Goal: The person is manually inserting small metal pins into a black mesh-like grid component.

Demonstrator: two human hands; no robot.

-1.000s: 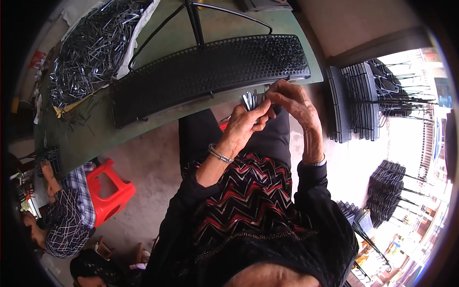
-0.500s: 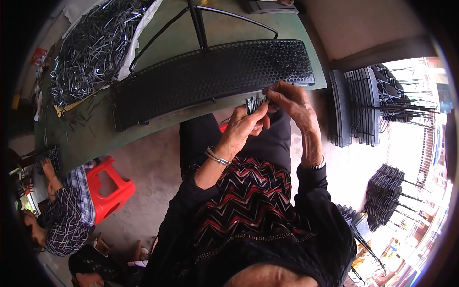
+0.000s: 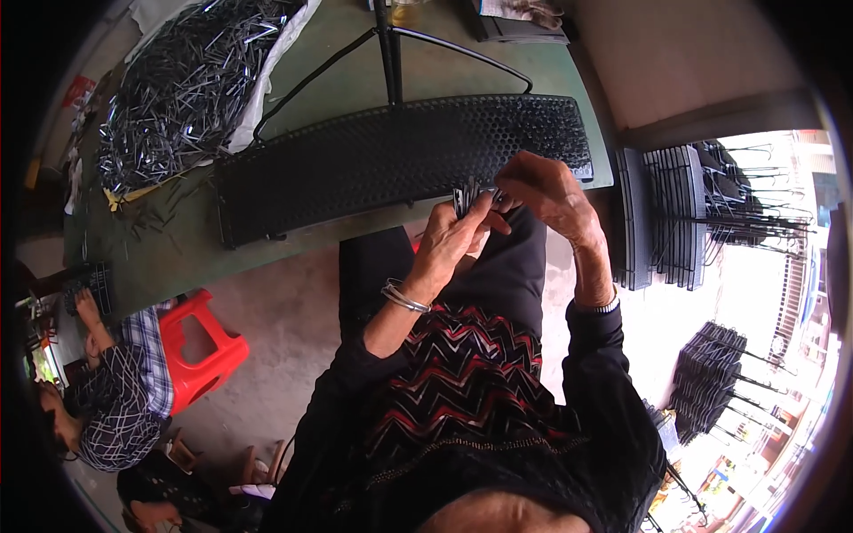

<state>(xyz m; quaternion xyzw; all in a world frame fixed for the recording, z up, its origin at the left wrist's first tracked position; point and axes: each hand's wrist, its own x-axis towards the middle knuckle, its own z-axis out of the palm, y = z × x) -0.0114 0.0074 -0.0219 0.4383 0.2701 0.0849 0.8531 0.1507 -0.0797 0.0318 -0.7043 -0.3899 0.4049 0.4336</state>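
Observation:
My left hand [image 3: 449, 238] is closed around a small bunch of thin dark strips [image 3: 464, 197], whose ends stick up past the fingers. Close against its fingertips, my right hand [image 3: 546, 197] has its fingers bent together; whatever they pinch is too small to make out. Both hands are just in front of a long black perforated panel [image 3: 355, 164] lying along the table's near edge. Toward its right end the panel's surface looks rougher, with many small dark bits in the holes. A black rod frame [image 3: 391, 67] rises behind the panel.
Many loose dark strips [image 3: 195, 89] are heaped on a white sheet on the green table [image 3: 178, 258]. A red stool [image 3: 209, 355] and another person [image 3: 124, 400] are at the left. Black wire racks [image 3: 671, 213] stand at the right, with more stacked lower down.
The table and panel sit slightly lower in view. My right hand has turned a little, its fingers still near the bunch. My left hand keeps hold of the strips.

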